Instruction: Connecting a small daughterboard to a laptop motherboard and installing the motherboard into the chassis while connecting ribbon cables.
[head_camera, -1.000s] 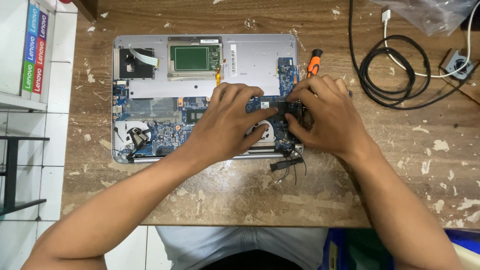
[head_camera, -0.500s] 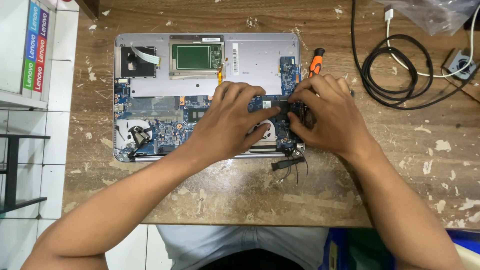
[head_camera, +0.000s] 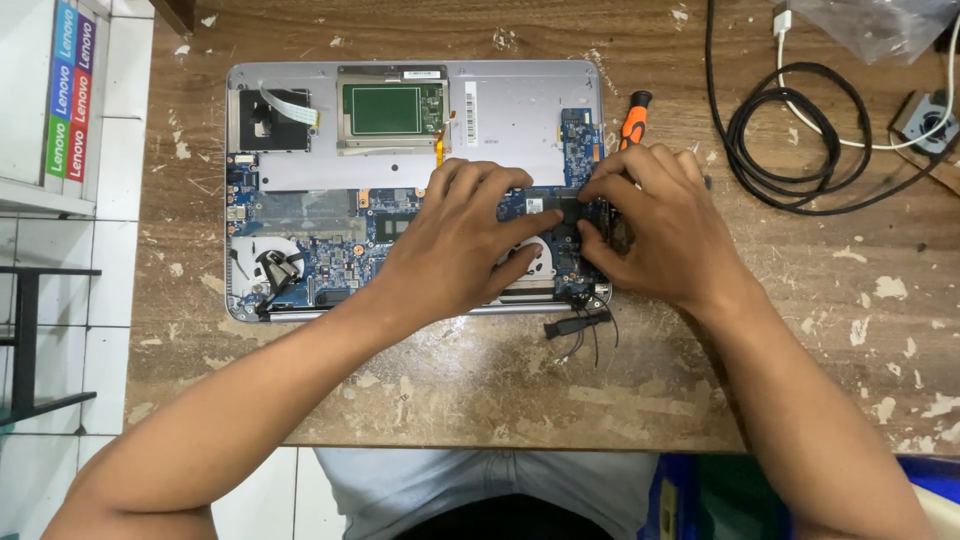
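Note:
An opened silver laptop (head_camera: 520, 100) lies bottom-up on the worn wooden table, its blue circuit board (head_camera: 330, 240) and a round fan (head_camera: 268, 268) exposed. My left hand (head_camera: 455, 240) rests on the board's right half, thumb and fingers spread around a small black part (head_camera: 562, 212). My right hand (head_camera: 655, 225) comes in from the right edge of the laptop and pinches that same black part with its fingertips. The part is mostly hidden by both hands. A loose black connector with thin wires (head_camera: 575, 325) hangs off the laptop's near right corner.
An orange-handled screwdriver (head_camera: 633, 118) lies just behind my right hand. Coiled black cable (head_camera: 800, 140), a white cable (head_camera: 785, 40) and a small fan unit (head_camera: 925, 118) sit at the right back. A clear plastic bag (head_camera: 870, 18) is at the top right. A white shelf (head_camera: 50, 110) stands left.
Both hands stay on the black part at the board's right side. Fingers shift only slightly; the view has barely moved.

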